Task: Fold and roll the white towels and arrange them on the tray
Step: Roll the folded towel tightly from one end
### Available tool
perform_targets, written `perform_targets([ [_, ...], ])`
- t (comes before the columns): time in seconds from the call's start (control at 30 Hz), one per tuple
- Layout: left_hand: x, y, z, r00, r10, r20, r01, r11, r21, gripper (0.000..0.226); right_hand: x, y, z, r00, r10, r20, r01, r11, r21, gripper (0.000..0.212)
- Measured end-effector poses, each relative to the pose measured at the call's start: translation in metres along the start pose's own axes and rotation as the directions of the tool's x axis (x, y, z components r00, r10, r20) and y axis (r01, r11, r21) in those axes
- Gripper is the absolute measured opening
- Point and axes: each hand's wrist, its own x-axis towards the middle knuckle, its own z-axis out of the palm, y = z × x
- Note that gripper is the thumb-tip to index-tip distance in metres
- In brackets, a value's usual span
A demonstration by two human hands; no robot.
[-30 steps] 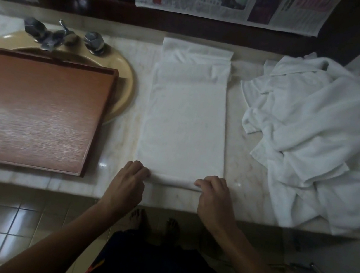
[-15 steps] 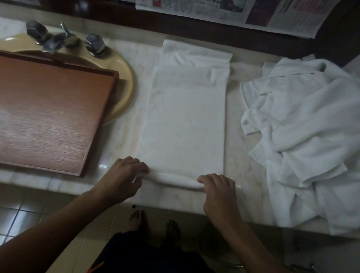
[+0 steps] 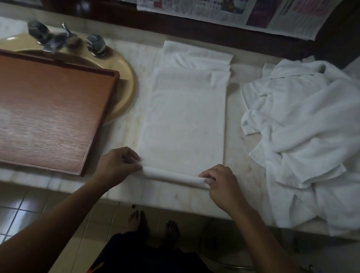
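While both hands curl at its near end, the folded towel (image 3: pixel 186 123) lies flat on the counter (image 3: pixel 235 169).
Left hand (image 3: pixel 117 165) and right hand (image 3: pixel 221 185) pinch the thin rolled edge; the wooden tray (image 3: pixel 102 123) sits left, holding nothing, loose towels (image 3: pixel 323 141) heaped right.

We see a white towel (image 3: pixel 186 123), a reddish-brown wood-grain tray (image 3: pixel 33 111), a yellow sink (image 3: pixel 126 79), a pale marbled counter (image 3: pixel 239 146).

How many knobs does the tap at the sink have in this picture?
2. The left knob and the right knob flank the spout, on the back rim of the sink. The tray covers part of the sink, so more could be hidden.
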Motion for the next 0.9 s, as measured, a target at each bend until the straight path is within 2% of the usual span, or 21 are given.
perform_targets([
  [0.07,-0.006,0.005,0.006,0.994,0.081,-0.078,-0.073,0.992,0.099,0.015,-0.001,-0.006,0.004,0.995,0.002,-0.095,-0.006,0.999,-0.047,0.027],
  [0.13,-0.014,0.01,0.014,0.962,0.235,-0.135,-0.204,0.956,0.209,0.012,-0.006,-0.013,0.013,0.982,-0.043,-0.184,0.025,0.995,-0.1,0.039],
  [0.2,-0.023,0.009,0.024,0.902,0.42,-0.105,-0.376,0.88,0.291,0.018,-0.012,-0.018,0.026,0.969,-0.104,-0.226,0.084,0.992,-0.095,0.055],
  [0.3,-0.034,0.003,0.041,0.803,0.596,-0.019,-0.54,0.74,0.4,0.035,-0.021,-0.018,0.041,0.95,-0.138,-0.279,0.114,0.988,-0.101,0.059],
  [0.37,-0.04,0.0,0.046,0.798,0.603,-0.007,-0.544,0.724,0.425,0.038,-0.025,-0.016,0.046,0.936,-0.163,-0.311,0.132,0.984,-0.118,0.054],
  [0.47,-0.043,-0.003,0.05,0.825,0.565,0.03,-0.508,0.716,0.48,0.04,-0.027,-0.013,0.048,0.925,-0.208,-0.316,0.161,0.972,-0.17,0.05],
  [0.57,-0.039,-0.005,0.05,0.824,0.56,0.082,-0.504,0.661,0.556,0.047,-0.026,-0.012,0.048,0.906,-0.274,-0.321,0.206,0.951,-0.229,0.045],
  [0.67,-0.033,-0.003,0.049,0.794,0.596,0.122,-0.537,0.592,0.601,0.05,-0.023,-0.009,0.048,0.887,-0.337,-0.317,0.24,0.92,-0.309,0.04],
  [0.9,-0.019,-0.006,0.037,0.706,0.66,0.257,-0.632,0.424,0.648,0.048,-0.014,-0.008,0.045,0.873,-0.385,-0.298,0.259,0.886,-0.386,0.04],
])
